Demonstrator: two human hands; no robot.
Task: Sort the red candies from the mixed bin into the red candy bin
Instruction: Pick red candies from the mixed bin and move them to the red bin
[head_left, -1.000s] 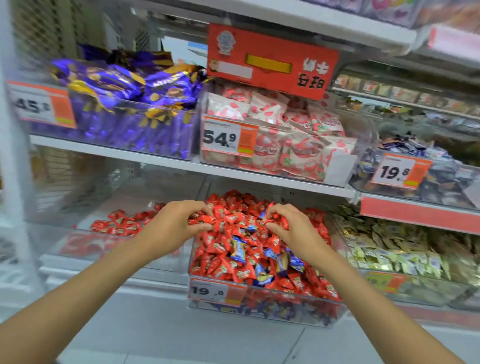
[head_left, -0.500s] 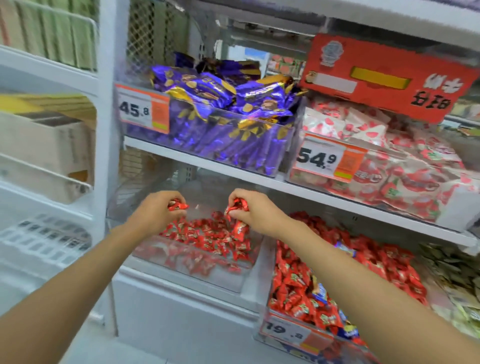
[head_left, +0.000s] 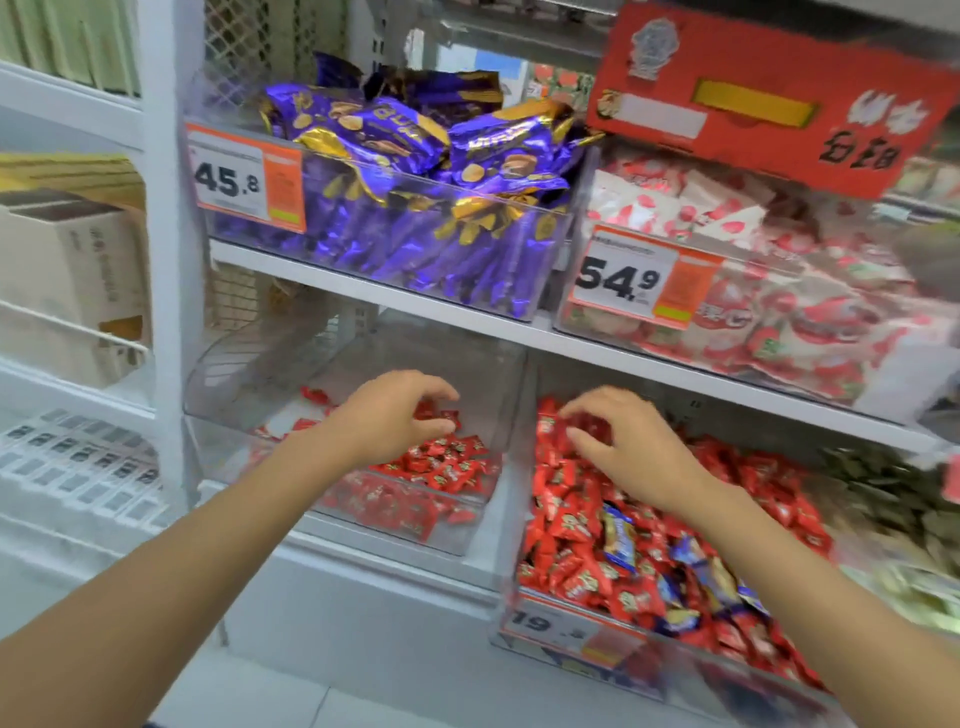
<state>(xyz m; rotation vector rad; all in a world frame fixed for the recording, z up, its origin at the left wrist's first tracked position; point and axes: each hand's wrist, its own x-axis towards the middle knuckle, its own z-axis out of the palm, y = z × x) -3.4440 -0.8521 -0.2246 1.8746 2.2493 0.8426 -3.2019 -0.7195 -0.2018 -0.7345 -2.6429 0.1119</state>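
1. The left hand (head_left: 389, 415) hovers over the red candy bin (head_left: 218, 374), a clear tub on the lower shelf. Its fingers are loosely curled with a gap to the thumb, and nothing is in them.
2. A shallow layer of red candies (head_left: 447, 462) lies in that tub, just below and beyond the fingertips.
3. The right hand (head_left: 628, 449) is over the back left corner of the mixed bin (head_left: 701, 670), just beside the first. Its fingers are spread and bent down, gripping nothing (blur hides whether the tips touch the sweets).
4. The mixed bin is heaped with red sweets, with a few blue candies (head_left: 618, 538) near the front.
5. Purple packets (head_left: 415, 171) fill the tub on the shelf above.
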